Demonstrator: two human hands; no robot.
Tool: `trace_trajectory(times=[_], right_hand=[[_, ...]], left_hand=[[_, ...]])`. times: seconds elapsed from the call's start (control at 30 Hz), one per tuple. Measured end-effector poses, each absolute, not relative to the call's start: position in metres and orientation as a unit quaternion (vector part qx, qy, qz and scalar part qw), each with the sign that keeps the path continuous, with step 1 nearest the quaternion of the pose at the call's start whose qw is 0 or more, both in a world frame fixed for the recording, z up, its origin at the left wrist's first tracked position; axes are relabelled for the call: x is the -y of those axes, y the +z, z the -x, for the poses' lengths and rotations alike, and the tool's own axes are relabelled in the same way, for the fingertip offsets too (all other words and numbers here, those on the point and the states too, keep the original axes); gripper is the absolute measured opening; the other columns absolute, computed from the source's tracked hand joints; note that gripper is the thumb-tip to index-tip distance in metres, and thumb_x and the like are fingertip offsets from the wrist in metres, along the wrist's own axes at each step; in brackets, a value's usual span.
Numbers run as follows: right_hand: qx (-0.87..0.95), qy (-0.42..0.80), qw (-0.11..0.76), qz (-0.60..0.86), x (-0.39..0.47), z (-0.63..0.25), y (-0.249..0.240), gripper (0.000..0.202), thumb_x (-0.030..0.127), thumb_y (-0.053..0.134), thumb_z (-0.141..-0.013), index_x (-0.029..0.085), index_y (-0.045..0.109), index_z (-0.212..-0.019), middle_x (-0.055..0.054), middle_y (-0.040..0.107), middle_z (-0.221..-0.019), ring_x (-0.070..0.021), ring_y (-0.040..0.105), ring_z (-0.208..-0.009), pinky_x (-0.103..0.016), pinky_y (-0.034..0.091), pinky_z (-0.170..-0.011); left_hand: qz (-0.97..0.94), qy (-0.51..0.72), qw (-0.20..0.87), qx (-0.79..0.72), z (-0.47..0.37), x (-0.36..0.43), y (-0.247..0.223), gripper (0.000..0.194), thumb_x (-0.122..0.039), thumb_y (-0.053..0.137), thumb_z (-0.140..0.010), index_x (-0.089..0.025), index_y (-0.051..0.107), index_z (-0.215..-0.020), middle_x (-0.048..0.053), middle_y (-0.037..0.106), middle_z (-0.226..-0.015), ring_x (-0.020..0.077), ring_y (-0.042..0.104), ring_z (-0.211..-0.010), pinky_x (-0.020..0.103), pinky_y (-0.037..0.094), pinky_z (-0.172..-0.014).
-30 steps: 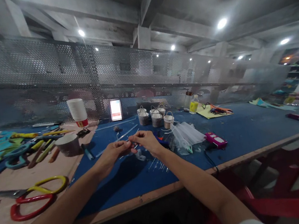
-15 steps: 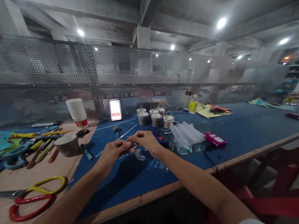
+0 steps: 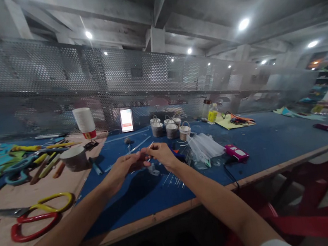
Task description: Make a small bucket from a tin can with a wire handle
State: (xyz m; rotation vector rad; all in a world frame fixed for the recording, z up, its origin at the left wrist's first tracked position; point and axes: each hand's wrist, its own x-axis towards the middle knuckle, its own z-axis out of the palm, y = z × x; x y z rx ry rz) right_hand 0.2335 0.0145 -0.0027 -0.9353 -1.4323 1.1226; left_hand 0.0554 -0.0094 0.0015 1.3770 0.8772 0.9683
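Observation:
My left hand (image 3: 126,166) and my right hand (image 3: 162,154) meet over the blue work surface (image 3: 118,208), fingertips touching or nearly so. Between my right thumb and forefinger a thin whitish strand (image 3: 152,145) pokes up; its exact kind is too small to tell. The left fingers are closed at the same spot, and what they pinch is hidden. Below the hands lies a crumpled clear plastic piece (image 3: 153,169). Several thin clear sticks (image 3: 173,180) are scattered just right of it. Beyond the hands stand several small grey buckets (image 3: 172,130) with looped handles.
Scissors (image 3: 49,215) with red and yellow handles lie at left on a wooden board, near a grey bowl (image 3: 75,159) and stacked paper cups (image 3: 84,121). White plastic bags (image 3: 206,147) and a magenta box (image 3: 236,153) lie right. A perforated metal screen (image 3: 143,76) rises behind.
The fingers have shifted slightly against each other. The left fingers have drawn in around the fingertips of the right, and the thin strand now points up from the right pinch.

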Motion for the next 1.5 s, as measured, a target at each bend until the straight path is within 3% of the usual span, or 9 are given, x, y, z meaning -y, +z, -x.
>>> trace_trajectory(times=[0.23,0.53,0.63,0.77,0.97,1.17,1.5], right_hand=[[0.595,0.476,0.514,0.394,-0.015,-0.233,-0.003,0.045,0.057,0.084,-0.062,0.015,0.069,-0.068,0.002,0.058,-0.060,-0.0103,0.047,-0.058,-0.025,0.035,-0.057],[0.614,0.453,0.521,0.383,-0.018,-0.236,-0.006,0.042,0.056,0.081,-0.068,0.016,0.069,-0.069,0.002,0.060,-0.063,-0.0114,0.050,-0.062,-0.025,0.038,-0.060],[0.614,0.438,0.527,0.393,-0.019,-0.235,-0.007,0.041,0.055,0.082,-0.067,0.017,0.067,-0.066,0.003,0.058,-0.059,-0.0114,0.049,-0.060,-0.025,0.038,-0.060],[0.612,0.446,0.524,0.389,-0.018,-0.233,-0.005,0.040,0.053,0.082,-0.065,0.016,0.067,-0.065,0.003,0.058,-0.059,-0.0112,0.049,-0.059,-0.025,0.039,-0.061],[0.607,0.445,0.521,0.403,-0.015,-0.233,-0.002,0.040,0.054,0.082,-0.066,0.016,0.069,-0.068,0.003,0.058,-0.059,-0.0118,0.050,-0.059,-0.026,0.037,-0.059],[0.604,0.453,0.522,0.397,-0.014,-0.233,-0.001,0.039,0.052,0.084,-0.064,0.015,0.070,-0.066,0.003,0.057,-0.058,-0.0108,0.048,-0.057,-0.025,0.036,-0.057],[0.611,0.460,0.529,0.368,-0.019,-0.235,-0.006,0.041,0.055,0.079,-0.070,0.015,0.070,-0.071,0.000,0.063,-0.066,-0.0117,0.052,-0.062,-0.025,0.040,-0.060]], left_hand=[[-0.628,0.434,0.510,-0.397,-0.059,0.012,0.005,0.028,-0.045,0.083,-0.072,-0.020,0.070,-0.069,0.010,0.079,-0.078,0.0281,0.072,-0.088,0.044,0.046,-0.098],[-0.527,0.412,0.643,-0.375,-0.054,0.005,-0.004,0.031,-0.047,0.082,-0.073,-0.019,0.078,-0.084,0.013,0.081,-0.092,0.0266,0.074,-0.093,0.040,0.051,-0.098],[-0.583,0.411,0.583,-0.389,-0.056,0.007,-0.001,0.031,-0.049,0.081,-0.074,-0.019,0.077,-0.083,0.012,0.081,-0.090,0.0278,0.073,-0.093,0.041,0.050,-0.098],[-0.633,0.444,0.499,-0.391,-0.058,0.010,0.003,0.029,-0.047,0.081,-0.074,-0.020,0.071,-0.067,0.009,0.079,-0.076,0.0260,0.071,-0.087,0.041,0.047,-0.098],[-0.592,0.403,0.577,-0.392,-0.057,0.008,0.000,0.031,-0.050,0.077,-0.079,-0.019,0.078,-0.083,0.011,0.081,-0.085,0.0251,0.072,-0.087,0.039,0.048,-0.095],[-0.615,0.434,0.542,-0.373,-0.060,0.011,0.001,0.029,-0.046,0.078,-0.079,-0.019,0.070,-0.070,0.010,0.080,-0.080,0.0247,0.072,-0.088,0.039,0.046,-0.099],[-0.515,0.431,0.647,-0.361,-0.056,0.005,-0.005,0.025,-0.041,0.080,-0.079,-0.018,0.076,-0.086,0.011,0.081,-0.088,0.0244,0.074,-0.089,0.037,0.052,-0.095]])
